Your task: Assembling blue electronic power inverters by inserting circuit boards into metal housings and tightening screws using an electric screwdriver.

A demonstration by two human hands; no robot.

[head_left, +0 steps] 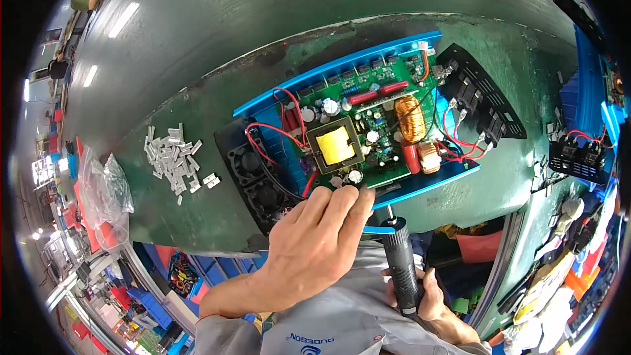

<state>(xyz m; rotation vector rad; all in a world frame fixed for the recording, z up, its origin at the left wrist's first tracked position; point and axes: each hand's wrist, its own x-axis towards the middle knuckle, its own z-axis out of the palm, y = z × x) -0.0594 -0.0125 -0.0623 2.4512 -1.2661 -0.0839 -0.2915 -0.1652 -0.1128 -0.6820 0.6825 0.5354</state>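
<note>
Screwdriver held at near side of open blue case, middle of frame

Blue case (430,187) is seen lying open at frame centre on the green table (161,213), circuit board (384,125) exposed. Screwdriver (403,269) is held by the right hand (437,299), lower right of centre: handle is ringed by thumb and fingers, shaft pointed up at the near wall. Tip is hidden at the wall; contact can't be made out. Right fingers are partly covered by the handle.

Left hand (312,240), below centre: fingers are bent and set close together, laid over the near edge of the case. Thumb is hidden underneath, so whether the edge is pinched or only touched can't be told. Lower left corner of the case and part of the black fan panel (253,174) are covered by this hand.

Small metal pieces (172,156) are heaped at centre left, too jumbled to count. Black slotted panel (483,92) is attached by wires, upper right. Another blue case (582,105) is partly cut off at the right rim.
</note>
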